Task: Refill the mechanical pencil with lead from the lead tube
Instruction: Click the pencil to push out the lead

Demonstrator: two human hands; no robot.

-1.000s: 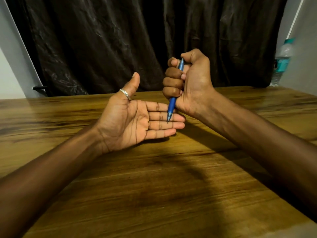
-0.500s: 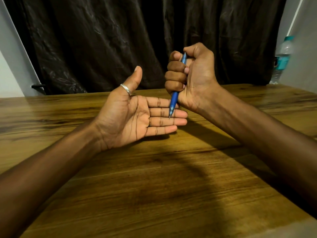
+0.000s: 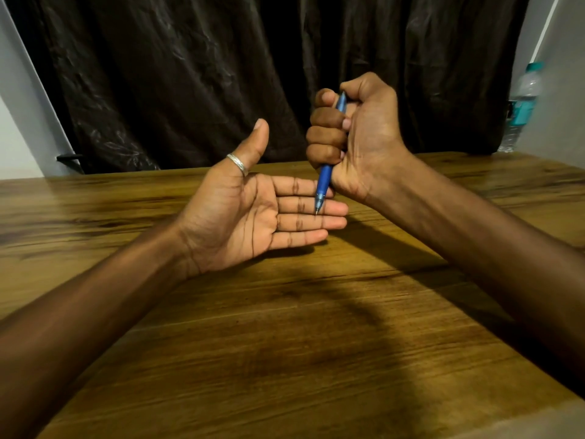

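My right hand (image 3: 357, 134) is closed in a fist around a blue mechanical pencil (image 3: 323, 185), held upright with its thumb over the top end. The pencil's metal tip points down, just above the fingers of my left hand (image 3: 253, 210). That hand lies open, palm up, fingers flat and together, thumb raised with a silver ring on it. Nothing lies in the palm. No lead tube is in view.
The wooden table (image 3: 285, 343) stretches beneath both arms. A dark curtain (image 3: 221, 74) hangs behind it. A clear water bottle (image 3: 520, 106) with a teal label stands at the far right corner by the wall.
My right hand with the pencil rose a little half a second ago and has come back down slightly. The left palm stays open under the tip.
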